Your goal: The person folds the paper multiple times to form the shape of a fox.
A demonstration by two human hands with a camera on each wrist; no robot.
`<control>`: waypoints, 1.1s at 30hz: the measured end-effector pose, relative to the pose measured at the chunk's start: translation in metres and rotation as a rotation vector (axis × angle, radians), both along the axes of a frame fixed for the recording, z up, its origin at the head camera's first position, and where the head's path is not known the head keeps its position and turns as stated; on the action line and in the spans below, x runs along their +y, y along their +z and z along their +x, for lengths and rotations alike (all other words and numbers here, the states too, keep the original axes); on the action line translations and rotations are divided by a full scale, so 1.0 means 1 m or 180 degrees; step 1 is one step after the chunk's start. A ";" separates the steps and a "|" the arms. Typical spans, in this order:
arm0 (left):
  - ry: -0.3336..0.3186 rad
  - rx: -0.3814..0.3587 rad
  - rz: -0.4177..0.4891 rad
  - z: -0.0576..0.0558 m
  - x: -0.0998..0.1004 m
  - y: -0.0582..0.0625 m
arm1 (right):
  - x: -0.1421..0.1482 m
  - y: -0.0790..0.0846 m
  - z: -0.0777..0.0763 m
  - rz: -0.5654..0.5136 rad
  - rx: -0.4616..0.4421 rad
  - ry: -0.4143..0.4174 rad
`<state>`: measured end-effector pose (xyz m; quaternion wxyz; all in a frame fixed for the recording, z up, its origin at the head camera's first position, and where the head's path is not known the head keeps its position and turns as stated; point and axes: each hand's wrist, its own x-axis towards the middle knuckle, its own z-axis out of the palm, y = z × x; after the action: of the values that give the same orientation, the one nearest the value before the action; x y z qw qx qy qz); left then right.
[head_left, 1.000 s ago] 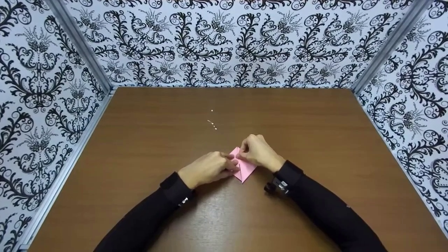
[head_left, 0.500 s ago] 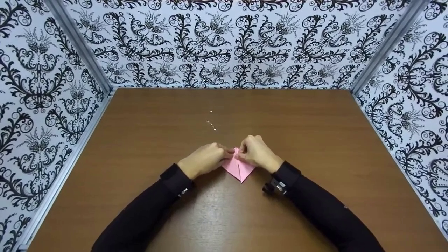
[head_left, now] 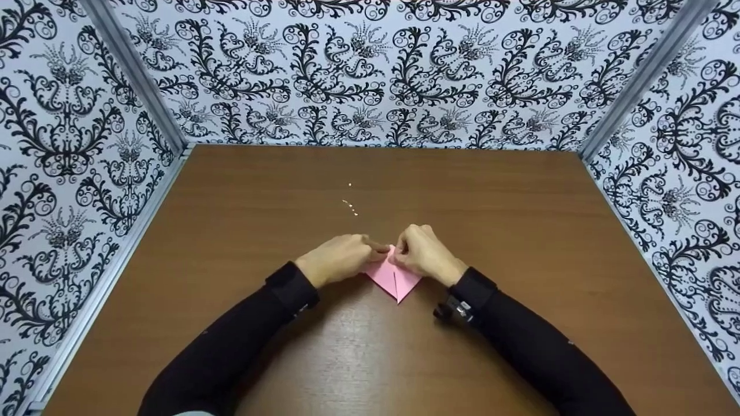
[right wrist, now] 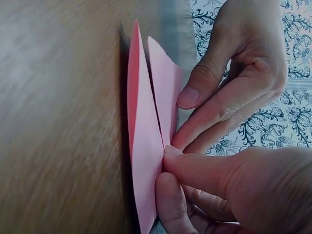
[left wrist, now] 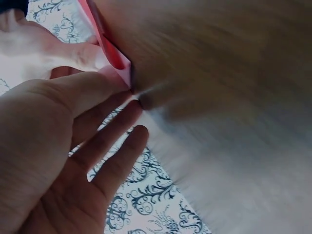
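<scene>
A pink sheet of folded paper (head_left: 399, 283), kite-shaped with a point toward the person, lies on the table between both hands. A slit runs up its middle between two flaps; the right wrist view shows these flaps (right wrist: 144, 146) standing slightly apart. My left hand (head_left: 342, 258) holds the paper's far left edge between thumb and index finger, its other fingers stretched out in the left wrist view. Close beside it, my right hand (head_left: 429, 253) pinches the paper near its far corner with thumb and index finger. The fingers partly hide that corner.
The brown wooden table (head_left: 260, 190) carries several tiny white specks (head_left: 350, 207) beyond the hands. Walls with black scrollwork (head_left: 358, 69) enclose it at the back and both sides, with grey metal posts (head_left: 139, 75) at the corners.
My left hand has moved away from the paper's middle up to its far left edge, uncovering the near left part. My right hand has stayed nearly in place at the far corner.
</scene>
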<state>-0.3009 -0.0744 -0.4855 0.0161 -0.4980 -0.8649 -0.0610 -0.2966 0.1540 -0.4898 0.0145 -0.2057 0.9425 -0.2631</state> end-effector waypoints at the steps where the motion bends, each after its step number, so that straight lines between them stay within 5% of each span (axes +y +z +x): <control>1: -0.0003 0.0018 0.0005 0.000 -0.001 0.000 | 0.000 0.000 0.000 0.0003 -0.0006 0.0002; 14: -0.0303 0.0385 0.0259 0.019 -0.022 -0.004 | -0.003 0.000 0.003 0.0089 -0.0066 -0.0048; 25: -0.0205 0.0606 0.0302 0.044 -0.048 -0.015 | -0.002 0.000 0.002 0.0134 -0.0135 -0.0061; 33: -0.0217 0.0671 0.0118 0.048 -0.053 -0.010 | -0.002 0.002 0.001 0.0096 -0.0175 -0.0162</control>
<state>-0.2531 -0.1271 -0.4960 0.1140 -0.5304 -0.8397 -0.0248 -0.2957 0.1523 -0.4879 0.0369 -0.1742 0.9505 -0.2548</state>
